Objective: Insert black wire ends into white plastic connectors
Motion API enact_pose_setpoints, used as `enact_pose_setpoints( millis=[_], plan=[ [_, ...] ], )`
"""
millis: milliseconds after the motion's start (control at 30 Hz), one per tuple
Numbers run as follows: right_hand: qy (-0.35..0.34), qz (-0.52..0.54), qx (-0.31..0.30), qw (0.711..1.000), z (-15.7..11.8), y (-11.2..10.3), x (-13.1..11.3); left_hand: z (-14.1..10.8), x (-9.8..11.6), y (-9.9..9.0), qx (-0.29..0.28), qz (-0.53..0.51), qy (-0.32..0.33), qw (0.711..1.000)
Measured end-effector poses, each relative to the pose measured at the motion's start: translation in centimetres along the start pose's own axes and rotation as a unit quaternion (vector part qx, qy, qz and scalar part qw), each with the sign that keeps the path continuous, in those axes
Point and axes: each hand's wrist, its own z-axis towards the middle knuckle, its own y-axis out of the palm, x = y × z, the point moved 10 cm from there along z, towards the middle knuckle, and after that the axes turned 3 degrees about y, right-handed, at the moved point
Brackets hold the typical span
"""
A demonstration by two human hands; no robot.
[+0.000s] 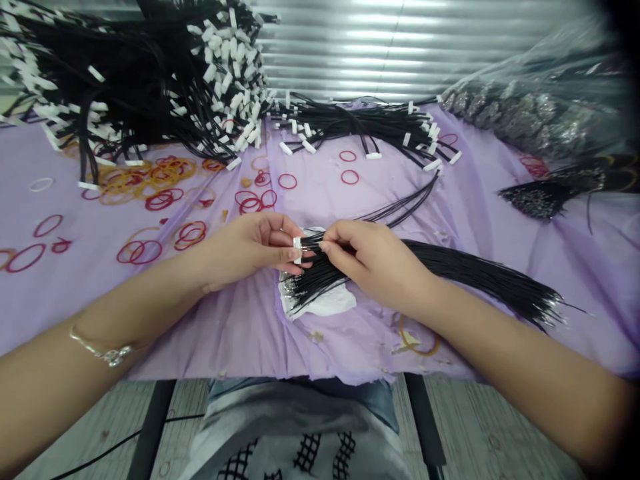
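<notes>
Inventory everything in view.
Connector: one, white, centre
Wire bundles: two, black, centre, right
Trailing wires: several, black, centre
Sheet: one, white, centre
Cable piles: two, black and white, back
Rubber bands: many, mostly red, amber, scattered
Bag: one, clear, back right
Tablecloth: one, purple, tabletop
Slats: many, silvery, background
Table legs: two, black, below
Floor: one, grey, below
Cord: one, black, bottom left
Clothing: uncounted, grey, blue, bottom
Bracelet: one, silver, left forearm
Left hand: one, centre
Right hand: one, centre
</notes>
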Motion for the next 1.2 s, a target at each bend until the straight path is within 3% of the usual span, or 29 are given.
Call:
enact_pose_setpoints(
  millis=[467, 900, 1200],
  plan=[
    [0.004, 0.001, 0.001, 1.0, -0.19, 0.02, -0.1, -0.28, 0.85, 0.35, 0.006, 0.022, 0.022, 0.999],
    [-0.017, -0.037, 0.023, 0.999, -0.25, -0.07, -0.18, -0.01, 0.79, 0.59, -0.044, 0.03, 0.046, 0.997],
    [-0.022, -0.011, 0.028, 0.999, -0.42, -0.35, -0.42, 0.12, 0.63, 0.36, -0.045, 0.024, 0.046, 0.998]
  ],
)
